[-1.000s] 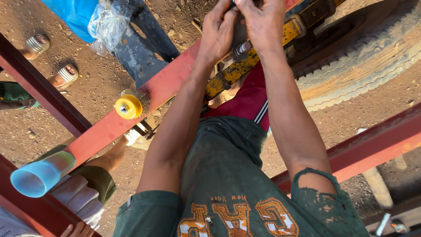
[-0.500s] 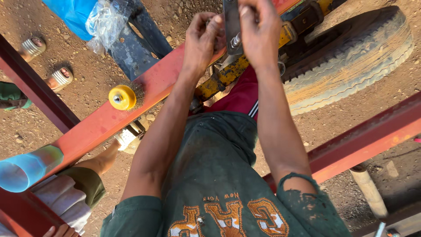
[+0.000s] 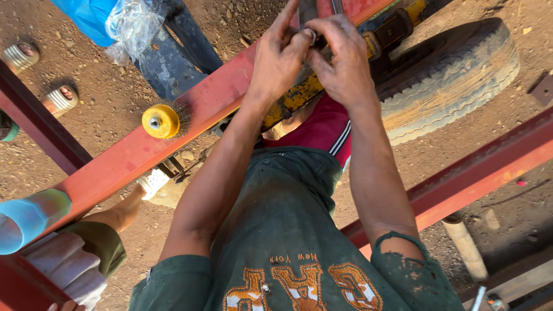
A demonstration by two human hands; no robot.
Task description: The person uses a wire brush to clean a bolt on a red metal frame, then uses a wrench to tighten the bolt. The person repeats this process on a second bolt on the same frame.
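**Both hands on the small metal part**

At twelve o'clock, over the red beam (image 3: pixel 190 115), the left hand (image 3: pixel 279 57) and right hand (image 3: pixel 345 60) pinch a small metal part (image 3: pixel 310 35) together. Fitting looks unfinished; the yellow wire wheel (image 3: pixel 161 121) sits untouched at nine.

A crumpled clear plastic bag (image 3: pixel 133 26) lies on the dirt near the top left, against a blue sheet (image 3: pixel 86 17). No labels, signs or screens show.
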